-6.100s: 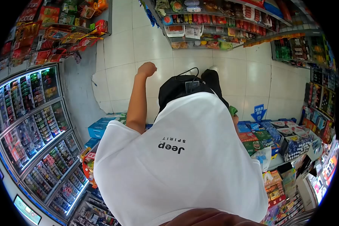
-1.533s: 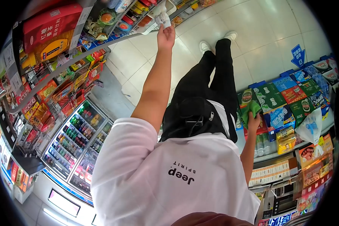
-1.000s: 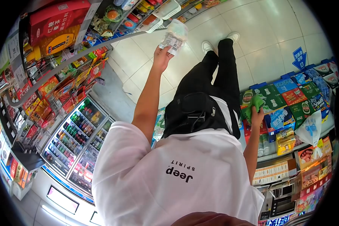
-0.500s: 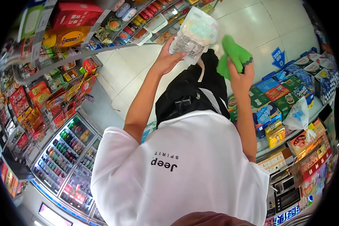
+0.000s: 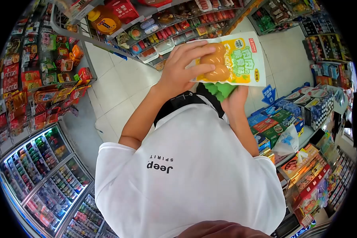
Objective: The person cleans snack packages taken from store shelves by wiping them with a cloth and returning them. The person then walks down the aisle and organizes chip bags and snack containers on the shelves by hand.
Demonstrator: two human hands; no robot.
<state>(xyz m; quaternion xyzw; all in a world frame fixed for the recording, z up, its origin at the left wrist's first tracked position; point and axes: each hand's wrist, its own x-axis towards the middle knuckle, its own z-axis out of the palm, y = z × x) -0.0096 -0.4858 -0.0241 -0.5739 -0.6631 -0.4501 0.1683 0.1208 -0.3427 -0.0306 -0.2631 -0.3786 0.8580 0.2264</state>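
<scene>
The left hand (image 5: pixel 178 70) clamps the left end of the food packet (image 5: pixel 245 59), fingers spread over its front. The packet is held in the air above the floor (image 5: pixel 119 83), its printed face up. The right hand (image 5: pixel 237 100) is beneath its lower edge, holding the green cloth (image 5: pixel 219 90). Handling it well calls for light finger pressure, so the round pieces inside are not squashed, with the packet level and well supported from below; the cloth is best kept bunched, clear of the left fingers. The packet hides most of the right fingers, so how they close on the cloth, and whether they touch the packet, is unclear. The packet's back and the left thumb are hard to make out.
</scene>
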